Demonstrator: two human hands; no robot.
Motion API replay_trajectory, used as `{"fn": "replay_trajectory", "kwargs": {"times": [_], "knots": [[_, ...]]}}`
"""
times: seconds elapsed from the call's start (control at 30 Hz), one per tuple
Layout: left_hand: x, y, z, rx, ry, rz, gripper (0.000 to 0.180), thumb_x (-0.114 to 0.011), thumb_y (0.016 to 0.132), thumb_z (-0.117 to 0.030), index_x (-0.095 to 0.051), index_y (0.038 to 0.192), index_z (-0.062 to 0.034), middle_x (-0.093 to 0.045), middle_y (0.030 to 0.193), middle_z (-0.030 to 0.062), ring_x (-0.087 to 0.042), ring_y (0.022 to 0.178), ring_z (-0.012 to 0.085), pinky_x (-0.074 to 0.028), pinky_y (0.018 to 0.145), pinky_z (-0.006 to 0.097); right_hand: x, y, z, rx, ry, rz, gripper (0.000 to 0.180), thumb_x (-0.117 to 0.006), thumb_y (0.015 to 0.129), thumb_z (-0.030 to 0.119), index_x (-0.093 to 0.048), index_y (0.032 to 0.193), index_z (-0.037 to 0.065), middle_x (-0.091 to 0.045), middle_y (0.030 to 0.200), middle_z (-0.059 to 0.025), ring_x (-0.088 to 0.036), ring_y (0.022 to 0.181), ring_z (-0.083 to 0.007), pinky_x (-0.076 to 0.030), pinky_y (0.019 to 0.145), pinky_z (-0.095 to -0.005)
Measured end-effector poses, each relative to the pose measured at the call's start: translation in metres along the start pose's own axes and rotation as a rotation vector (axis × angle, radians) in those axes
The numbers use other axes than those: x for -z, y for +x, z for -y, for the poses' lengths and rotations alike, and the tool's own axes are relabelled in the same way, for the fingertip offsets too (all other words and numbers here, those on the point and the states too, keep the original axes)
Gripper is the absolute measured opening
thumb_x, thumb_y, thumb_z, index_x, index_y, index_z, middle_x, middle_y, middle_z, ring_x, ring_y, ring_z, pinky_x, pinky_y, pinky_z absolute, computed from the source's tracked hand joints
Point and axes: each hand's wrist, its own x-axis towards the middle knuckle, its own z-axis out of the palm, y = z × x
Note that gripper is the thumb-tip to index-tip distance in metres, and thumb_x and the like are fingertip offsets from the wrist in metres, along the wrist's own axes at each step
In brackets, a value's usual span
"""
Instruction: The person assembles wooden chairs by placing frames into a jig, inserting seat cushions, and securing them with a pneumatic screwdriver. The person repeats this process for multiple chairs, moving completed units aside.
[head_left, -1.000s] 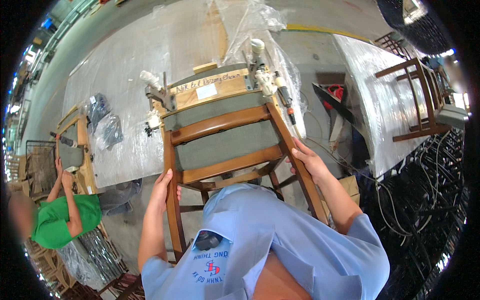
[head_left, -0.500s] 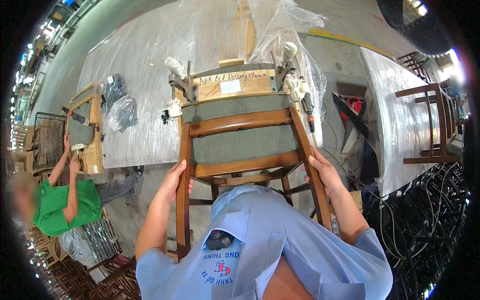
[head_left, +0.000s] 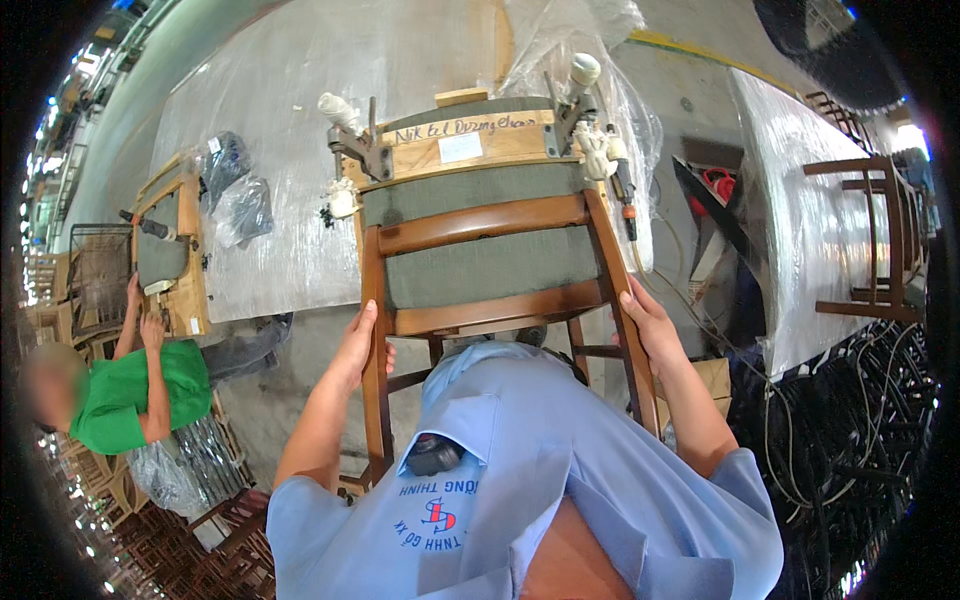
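Note:
A brown wooden chair frame (head_left: 480, 224) stands in front of me, its two back rails lying over grey-green fabric (head_left: 490, 266). My left hand (head_left: 358, 345) wraps around its left side post. On the right post, my right hand (head_left: 650, 328) grips with the thumb on top and the fingers partly hidden. Just beyond the rails sits a wooden jig board (head_left: 412, 163) with a paper label and handwriting. Toggle clamps with pale handles flank it, a left clamp (head_left: 372, 158) and a right clamp (head_left: 567, 130). Neither hand touches them.
A plastic-wrapped table (head_left: 280, 270) carries the jig and dark bagged items (head_left: 243, 210). Beside the right clamp hangs a power driver (head_left: 627, 190) with a hose. At left, a person in green (head_left: 150, 395) works at another jig (head_left: 187, 250). More chairs (head_left: 870, 235) stand right.
The view has shifted slightly, and the chair's lower crossbars show less than before. Both hands keep their hold on the posts. The person in green remains at the other jig.

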Motion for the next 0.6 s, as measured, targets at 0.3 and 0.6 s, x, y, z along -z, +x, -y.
{"fn": "replay_trajectory", "kwargs": {"times": [0.3,0.6], "knots": [[-0.007,0.04,-0.06,-0.059,-0.027,0.218,0.095,-0.053,0.094,-0.07,-0.033,0.156,-0.0013,-0.037,0.16,0.0173,-0.037,0.145,0.033,-0.033,0.118,0.043,-0.003,0.105,0.034,-0.178,-0.035,0.115,0.082,-0.069,0.088,0.058,-0.049,0.144,0.002,-0.06,0.134,-0.0158,-0.061,0.116,-0.0266,-0.049,0.099,-0.0376],[0.028,0.111,-0.042,-0.162,-0.15,0.244,0.097,-0.062,0.089,-0.069,-0.033,0.157,-0.0051,-0.04,0.157,0.0167,-0.039,0.143,0.033,-0.036,0.114,0.05,-0.02,0.115,0.017,-0.126,0.127,0.089,0.079,-0.072,0.087,0.051,-0.051,0.144,0.0,-0.056,0.142,-0.0191,-0.056,0.126,-0.0307,-0.042,0.109,-0.0398]]}}
